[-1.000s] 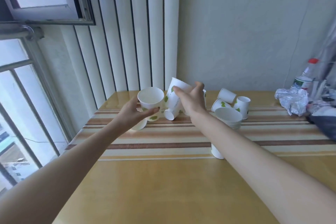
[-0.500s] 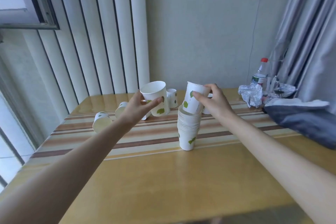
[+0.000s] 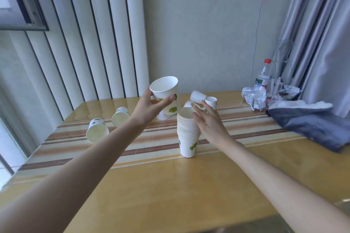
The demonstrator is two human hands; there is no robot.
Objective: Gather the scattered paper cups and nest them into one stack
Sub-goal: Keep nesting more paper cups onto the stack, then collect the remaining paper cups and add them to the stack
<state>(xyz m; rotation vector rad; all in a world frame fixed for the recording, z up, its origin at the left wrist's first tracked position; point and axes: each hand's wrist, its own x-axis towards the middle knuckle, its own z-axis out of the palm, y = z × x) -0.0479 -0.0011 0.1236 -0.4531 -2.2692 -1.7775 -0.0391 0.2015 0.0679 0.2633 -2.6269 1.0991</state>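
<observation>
A stack of nested white paper cups with green leaf prints (image 3: 187, 134) stands upright mid-table. My right hand (image 3: 207, 123) rests against the stack's upper right side, fingers spread at the rim, holding nothing. My left hand (image 3: 149, 108) holds one white cup (image 3: 166, 94) tilted in the air, up and left of the stack. Two cups lie on their sides at the left (image 3: 97, 132) (image 3: 120, 115). Three more cups (image 3: 198, 96) (image 3: 211, 101) (image 3: 189, 104) sit behind my right hand, partly hidden.
The wooden table (image 3: 170, 185) carries a striped runner. At the back right lie crumpled foil (image 3: 254, 96), a plastic bottle (image 3: 263, 75) and a folded blue cloth (image 3: 310, 121). White vertical slats stand behind, a grey curtain at the right.
My right hand set its cup into the stack and let go, fingers now spread at the rim. My left hand raised its cup a little. The camera view swung right.
</observation>
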